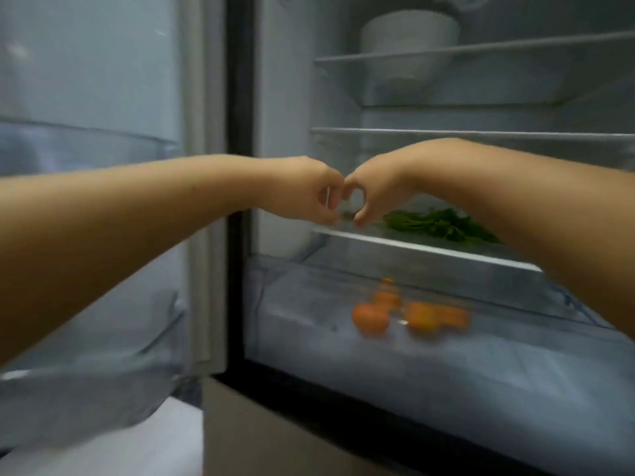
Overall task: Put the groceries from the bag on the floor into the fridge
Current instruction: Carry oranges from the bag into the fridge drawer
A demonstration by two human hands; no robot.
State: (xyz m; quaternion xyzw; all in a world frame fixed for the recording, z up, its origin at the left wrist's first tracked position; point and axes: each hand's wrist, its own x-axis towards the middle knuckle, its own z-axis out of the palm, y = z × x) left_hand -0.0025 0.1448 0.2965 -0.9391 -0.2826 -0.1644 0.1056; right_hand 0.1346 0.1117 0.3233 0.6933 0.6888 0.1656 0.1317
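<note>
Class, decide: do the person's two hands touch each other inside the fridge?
Touching. The head view shows the left hand and right hand meeting at the knuckles, no gap, above the shelf.

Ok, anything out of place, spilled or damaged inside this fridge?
Nothing stands out. Leafy greens lie on the lower shelf, orange fruits sit in the crisper drawer, white bowls stand above. Motion blur hides fine detail.

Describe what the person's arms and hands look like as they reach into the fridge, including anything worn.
Both forearms are bare for as far as the frame shows; no sleeve is visible. The left hand and right hand have no gloves, and no ring, watch or bracelet can be seen. The picture is slightly blurred, so fine marks cannot be told.
</note>
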